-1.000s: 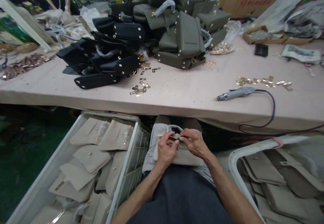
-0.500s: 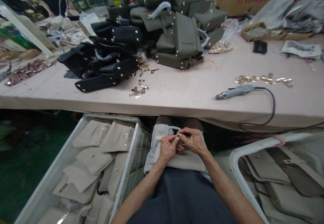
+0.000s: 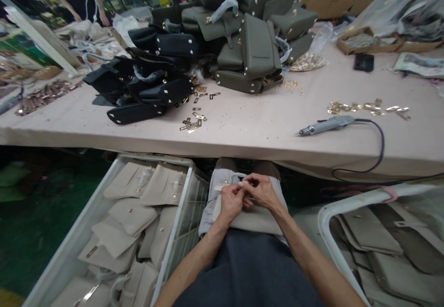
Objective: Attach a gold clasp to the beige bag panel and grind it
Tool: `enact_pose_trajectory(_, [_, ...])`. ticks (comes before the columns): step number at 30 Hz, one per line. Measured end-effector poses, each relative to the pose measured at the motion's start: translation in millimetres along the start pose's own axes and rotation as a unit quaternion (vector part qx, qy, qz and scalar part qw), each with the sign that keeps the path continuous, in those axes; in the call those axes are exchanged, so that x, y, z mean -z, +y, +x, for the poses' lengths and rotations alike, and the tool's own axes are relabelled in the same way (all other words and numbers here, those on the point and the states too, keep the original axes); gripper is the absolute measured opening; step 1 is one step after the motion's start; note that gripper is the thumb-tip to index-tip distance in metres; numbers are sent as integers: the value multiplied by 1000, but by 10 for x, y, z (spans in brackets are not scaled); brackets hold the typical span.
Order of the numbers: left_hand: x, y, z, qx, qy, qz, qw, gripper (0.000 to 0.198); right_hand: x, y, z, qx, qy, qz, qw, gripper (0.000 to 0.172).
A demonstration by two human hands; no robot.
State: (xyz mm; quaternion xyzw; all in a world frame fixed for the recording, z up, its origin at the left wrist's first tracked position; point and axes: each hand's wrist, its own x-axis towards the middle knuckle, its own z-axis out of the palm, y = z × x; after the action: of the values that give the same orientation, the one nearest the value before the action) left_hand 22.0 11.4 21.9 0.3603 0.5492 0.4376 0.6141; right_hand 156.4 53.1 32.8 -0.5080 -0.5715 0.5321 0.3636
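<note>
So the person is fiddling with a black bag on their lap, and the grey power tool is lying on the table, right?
Not quite. The bag on the lap is beige, not black; the head view shows the left hand and right hand pinching at its top edge. The black bags are piled on the table. The grey power tool does lie on the table.

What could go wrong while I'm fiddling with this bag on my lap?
1. Both hands, left and right, pinch something small at the top of the beige bag; if it slips, it would likely drop to the dark floor.
2. The bag lies loose on the lap and might slide off.
3. The tool lies near the table edge; its hanging cord could snag.
</note>
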Motion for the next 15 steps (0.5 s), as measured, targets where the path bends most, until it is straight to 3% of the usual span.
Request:
enact_pose_trajectory(3, [10, -11, 19, 12, 1, -9, 1000, 43, 5, 74, -5, 26, 12, -15, 999, 29])
enact_pose_trajectory(6, [8, -40, 12, 7, -9, -32, 999, 43, 11, 128, -7, -2, 17, 12, 1000, 29])
enact_pose_trajectory(10, [-11, -66, -19, -1, 5, -82, 997, 57, 11, 157, 8, -52, 9, 84, 995, 33])
enact_pose_trajectory(15, [-19, -99, -33, 2, 23, -87, 996, 53, 5, 215, 55, -81, -24, 139, 987, 36])
